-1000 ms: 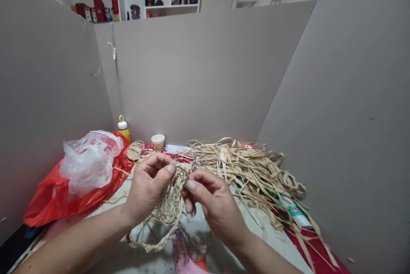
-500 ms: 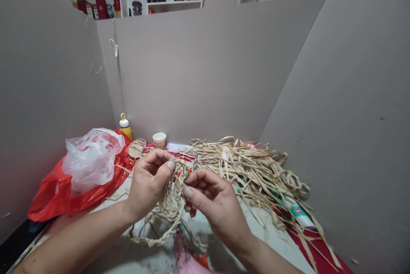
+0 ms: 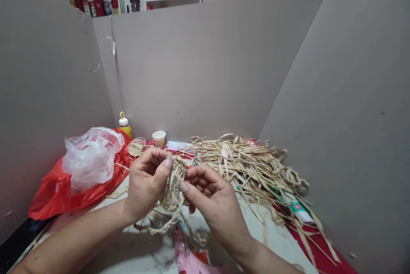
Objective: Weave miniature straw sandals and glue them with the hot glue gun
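Observation:
Between my hands, above the table, is a small woven straw piece (image 3: 173,195), oval and tilted, made of braided strands. My left hand (image 3: 147,180) pinches its upper left rim between thumb and fingers. On its right edge, the thumb and fingertips of my right hand (image 3: 209,197) are closed. A loose straw braid (image 3: 163,228) hangs from the bottom of the piece and curves to the left. Under it lies a pink object (image 3: 188,259) with dark specks, partly hidden by the braid. Behind my right fingertips a bit of metal tool (image 3: 195,158) shows, mostly covered.
A heap of dry straw strips (image 3: 243,163) covers the table's back right, beside a white-and-green bottle (image 3: 301,212). On the left lie a red plastic bag (image 3: 48,195) and a clear bag (image 3: 91,161). A yellow bottle (image 3: 124,126), paper cup (image 3: 159,138) and woven disc (image 3: 136,147) stand behind.
The woven piece has turned slightly, showing more of its inner face, and its hanging braid has drawn up a little. Both hands keep their grip in nearly the same place.

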Demonstrator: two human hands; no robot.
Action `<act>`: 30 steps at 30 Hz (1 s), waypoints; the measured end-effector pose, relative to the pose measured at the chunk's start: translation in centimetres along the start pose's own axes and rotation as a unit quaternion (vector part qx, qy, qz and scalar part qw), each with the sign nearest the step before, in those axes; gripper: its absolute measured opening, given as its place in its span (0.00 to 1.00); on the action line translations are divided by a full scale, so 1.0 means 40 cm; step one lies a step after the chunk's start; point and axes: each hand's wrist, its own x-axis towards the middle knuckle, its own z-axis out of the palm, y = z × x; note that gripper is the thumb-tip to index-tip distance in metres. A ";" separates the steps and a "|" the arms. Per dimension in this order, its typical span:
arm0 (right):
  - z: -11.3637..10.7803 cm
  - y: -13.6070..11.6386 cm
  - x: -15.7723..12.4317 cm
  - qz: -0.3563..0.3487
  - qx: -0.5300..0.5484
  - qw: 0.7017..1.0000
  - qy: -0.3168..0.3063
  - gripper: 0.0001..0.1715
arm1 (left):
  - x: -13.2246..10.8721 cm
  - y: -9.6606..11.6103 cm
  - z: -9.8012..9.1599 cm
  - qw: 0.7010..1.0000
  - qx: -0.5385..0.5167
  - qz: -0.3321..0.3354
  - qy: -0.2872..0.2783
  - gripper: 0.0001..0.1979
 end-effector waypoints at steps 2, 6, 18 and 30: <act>0.000 0.001 0.000 -0.022 -0.031 0.999 0.005 0.12 | -0.003 -0.002 -0.001 1.000 0.009 0.012 0.002 0.02; -0.002 0.005 -0.003 -0.059 -0.087 0.994 0.012 0.07 | -0.006 -0.001 -0.003 1.000 0.012 0.025 0.008 0.02; -0.004 0.013 -0.009 -0.075 -0.072 0.994 0.024 0.06 | -0.005 -0.004 0.000 0.999 -0.036 -0.004 -0.015 0.04; -0.033 -0.013 0.017 -0.125 -0.043 0.986 0.097 0.08 | 0.049 -0.004 -0.034 0.972 -0.104 -0.125 -0.167 0.07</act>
